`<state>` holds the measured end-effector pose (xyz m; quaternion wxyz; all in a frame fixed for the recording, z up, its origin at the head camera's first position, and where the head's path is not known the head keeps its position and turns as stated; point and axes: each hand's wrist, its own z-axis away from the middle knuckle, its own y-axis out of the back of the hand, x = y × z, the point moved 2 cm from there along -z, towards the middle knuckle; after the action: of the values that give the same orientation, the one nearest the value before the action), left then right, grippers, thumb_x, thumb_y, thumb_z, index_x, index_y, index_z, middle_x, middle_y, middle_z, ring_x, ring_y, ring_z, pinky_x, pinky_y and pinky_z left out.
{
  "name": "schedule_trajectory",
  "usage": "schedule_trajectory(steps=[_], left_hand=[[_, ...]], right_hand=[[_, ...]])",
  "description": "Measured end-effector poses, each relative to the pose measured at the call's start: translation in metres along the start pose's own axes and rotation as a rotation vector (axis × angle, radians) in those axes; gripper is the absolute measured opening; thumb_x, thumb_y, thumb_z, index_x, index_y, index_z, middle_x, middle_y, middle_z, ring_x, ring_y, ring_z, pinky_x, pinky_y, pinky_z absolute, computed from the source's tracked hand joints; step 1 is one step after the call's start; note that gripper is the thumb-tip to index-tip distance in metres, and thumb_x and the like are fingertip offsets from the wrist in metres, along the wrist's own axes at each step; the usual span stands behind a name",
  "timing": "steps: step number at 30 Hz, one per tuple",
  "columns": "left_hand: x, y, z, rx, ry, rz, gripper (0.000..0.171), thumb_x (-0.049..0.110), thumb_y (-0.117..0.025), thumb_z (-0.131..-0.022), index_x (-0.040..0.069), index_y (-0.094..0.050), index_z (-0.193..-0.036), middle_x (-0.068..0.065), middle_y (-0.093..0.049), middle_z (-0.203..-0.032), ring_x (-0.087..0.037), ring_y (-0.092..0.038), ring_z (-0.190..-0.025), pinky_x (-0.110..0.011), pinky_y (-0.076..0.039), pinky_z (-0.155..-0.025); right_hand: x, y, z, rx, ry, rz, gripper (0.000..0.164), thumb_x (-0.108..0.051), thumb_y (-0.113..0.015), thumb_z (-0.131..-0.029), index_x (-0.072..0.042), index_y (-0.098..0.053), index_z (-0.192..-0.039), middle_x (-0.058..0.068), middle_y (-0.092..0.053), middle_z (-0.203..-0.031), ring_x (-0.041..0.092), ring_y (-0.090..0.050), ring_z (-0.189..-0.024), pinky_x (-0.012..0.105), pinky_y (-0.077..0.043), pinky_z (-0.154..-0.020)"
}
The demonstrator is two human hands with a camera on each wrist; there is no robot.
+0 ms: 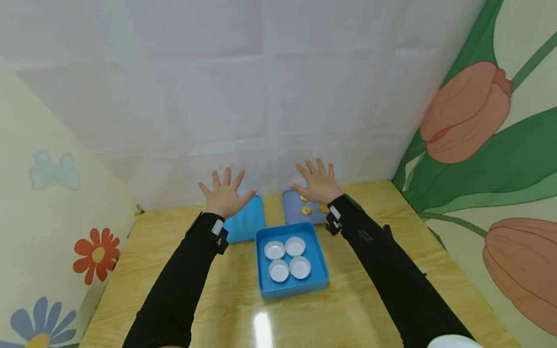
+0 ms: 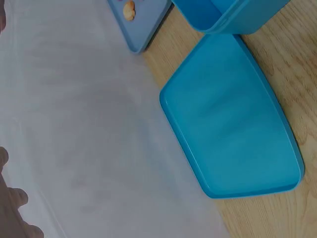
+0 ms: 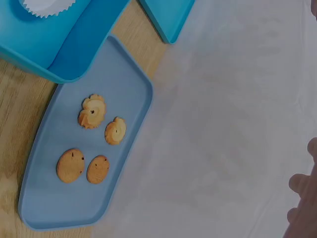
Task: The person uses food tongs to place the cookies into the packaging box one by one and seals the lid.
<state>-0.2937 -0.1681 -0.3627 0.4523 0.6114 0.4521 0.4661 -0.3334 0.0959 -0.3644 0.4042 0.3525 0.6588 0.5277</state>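
Observation:
Both hands are raised with fingers spread, holding nothing. In the head view the left hand (image 1: 225, 195) is above a flat blue tray (image 1: 248, 220), whose bare surface fills much of the left wrist view. The right hand (image 1: 319, 184) hovers over a blue-grey tray (image 1: 290, 205) and hides part of it. On that tray lie several cookies, seen whole in the right wrist view: a ridged cookie (image 3: 92, 111) and a smooth round cookie (image 3: 70, 165) among them. Between the forearms sits a deep blue box (image 1: 317, 282) with several white fluted paper cups (image 1: 279, 270) inside.
The wooden table (image 1: 230, 299) ends at a white cloth backdrop (image 1: 261, 96). Painted panels with flowers stand at both sides, the right panel (image 1: 461, 193) and the left panel (image 1: 52, 212). A white rounded object (image 1: 453, 341) shows at the bottom edge.

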Motion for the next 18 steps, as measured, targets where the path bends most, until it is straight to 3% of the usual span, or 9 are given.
schedule_trajectory(steps=[5, 9, 18], left_hand=[[0.005, -0.003, 0.009, 0.049, -0.066, 0.095, 0.071, 0.056, -0.039, -0.090, 0.015, -0.024, -0.146, -0.018, -0.025, -0.145, -0.041, -0.018, -0.132, -0.059, -0.011, -0.102], [0.012, -0.006, 0.022, 0.086, -0.102, 0.201, 0.061, 0.046, -0.044, -0.092, 0.008, -0.037, -0.139, -0.020, -0.042, -0.134, -0.038, -0.039, -0.120, -0.051, -0.032, -0.096], [0.022, -0.029, 0.065, 0.110, -0.097, 0.297, 0.062, 0.038, -0.051, -0.090, 0.001, -0.036, -0.138, -0.022, -0.048, -0.123, -0.034, -0.054, -0.101, -0.044, -0.046, -0.078]], right_hand=[[0.004, 0.002, 0.009, 0.036, -0.013, -0.015, 0.075, -0.064, -0.029, -0.087, -0.024, -0.011, -0.148, 0.012, -0.008, -0.152, 0.033, 0.007, -0.137, 0.050, 0.015, -0.103], [0.016, 0.002, 0.020, 0.075, -0.047, -0.002, 0.077, -0.063, -0.034, -0.087, -0.022, -0.013, -0.148, 0.014, -0.011, -0.151, 0.036, 0.002, -0.136, 0.051, 0.013, -0.103], [0.061, -0.001, 0.060, 0.152, -0.164, -0.039, 0.089, -0.065, -0.042, -0.083, -0.011, -0.013, -0.147, 0.022, -0.014, -0.147, 0.041, -0.004, -0.134, 0.061, -0.002, -0.101]])
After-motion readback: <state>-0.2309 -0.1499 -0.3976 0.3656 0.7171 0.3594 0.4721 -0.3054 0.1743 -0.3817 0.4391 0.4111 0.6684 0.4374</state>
